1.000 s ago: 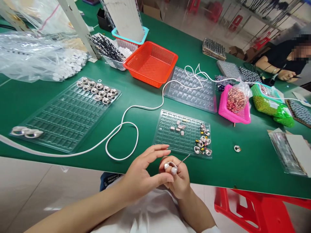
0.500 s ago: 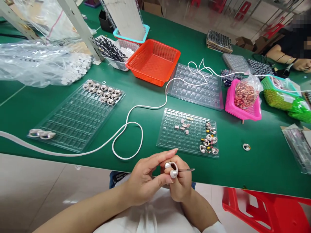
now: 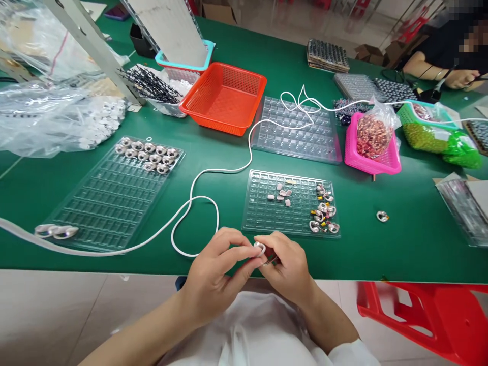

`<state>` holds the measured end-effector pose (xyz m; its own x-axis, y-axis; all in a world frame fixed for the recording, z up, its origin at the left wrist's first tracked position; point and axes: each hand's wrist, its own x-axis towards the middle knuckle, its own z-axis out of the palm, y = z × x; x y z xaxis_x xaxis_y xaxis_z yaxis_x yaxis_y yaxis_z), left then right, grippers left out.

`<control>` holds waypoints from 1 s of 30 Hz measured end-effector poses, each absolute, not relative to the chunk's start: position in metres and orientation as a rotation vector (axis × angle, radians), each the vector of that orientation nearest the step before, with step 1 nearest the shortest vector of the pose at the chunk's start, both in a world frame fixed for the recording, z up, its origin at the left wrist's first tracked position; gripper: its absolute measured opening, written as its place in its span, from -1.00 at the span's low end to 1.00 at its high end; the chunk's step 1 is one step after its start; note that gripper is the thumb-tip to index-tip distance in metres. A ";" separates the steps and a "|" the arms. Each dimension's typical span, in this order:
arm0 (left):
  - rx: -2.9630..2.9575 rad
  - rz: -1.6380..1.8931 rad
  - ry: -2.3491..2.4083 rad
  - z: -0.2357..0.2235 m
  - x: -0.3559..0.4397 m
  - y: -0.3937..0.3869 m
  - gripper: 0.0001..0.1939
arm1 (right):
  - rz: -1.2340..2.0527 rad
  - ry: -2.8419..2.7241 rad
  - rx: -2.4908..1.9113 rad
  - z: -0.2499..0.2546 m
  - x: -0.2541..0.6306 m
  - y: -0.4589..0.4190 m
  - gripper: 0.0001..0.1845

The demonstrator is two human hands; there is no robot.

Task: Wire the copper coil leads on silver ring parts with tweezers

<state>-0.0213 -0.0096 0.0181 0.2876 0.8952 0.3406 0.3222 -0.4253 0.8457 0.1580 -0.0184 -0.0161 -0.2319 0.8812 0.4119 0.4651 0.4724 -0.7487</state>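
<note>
Between the fingertips of both hands is a small white C-shaped clip earbud (image 3: 260, 248), just in front of the table edge. My left hand (image 3: 223, 269) pinches it from the left with thumb and fingers. From the right, my right hand (image 3: 285, 262) closes on it too. A thin metal tool (image 3: 272, 260), perhaps tweezers, shows under the right fingers, mostly hidden. Beyond the hands lies a clear tray (image 3: 267, 221) with several pale small pieces (image 3: 282, 193) and several open earbud parts (image 3: 323, 209) with yellow and dark bits.
On the left, another clear tray (image 3: 99, 198) carries several silvery earbuds (image 3: 148, 152). A white cable (image 3: 224, 170) loops across the green table. Behind stand an orange basket (image 3: 223, 101) and a pink basket (image 3: 381, 162). One loose part (image 3: 382, 216) lies right. A co-worker's hand (image 3: 461, 79) is far right.
The earbud has turned in my fingers, and my left fingertips now pinch it. My right hand has rolled over, covering most of the metal tool. The view has shifted slightly.
</note>
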 end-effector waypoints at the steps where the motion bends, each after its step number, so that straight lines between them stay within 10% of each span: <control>1: 1.876 1.098 1.083 0.018 -0.022 -0.010 -0.76 | 0.537 -1.879 -1.129 -0.018 0.158 -0.018 -0.74; 11: 0.733 0.668 1.005 0.010 -0.024 0.000 -0.78 | 0.352 -1.828 -1.032 -0.023 0.157 -0.021 -0.41; 30: 0.380 0.567 0.804 0.005 -0.016 -0.006 -0.71 | 0.531 -1.953 -0.962 -0.021 0.167 -0.021 -0.62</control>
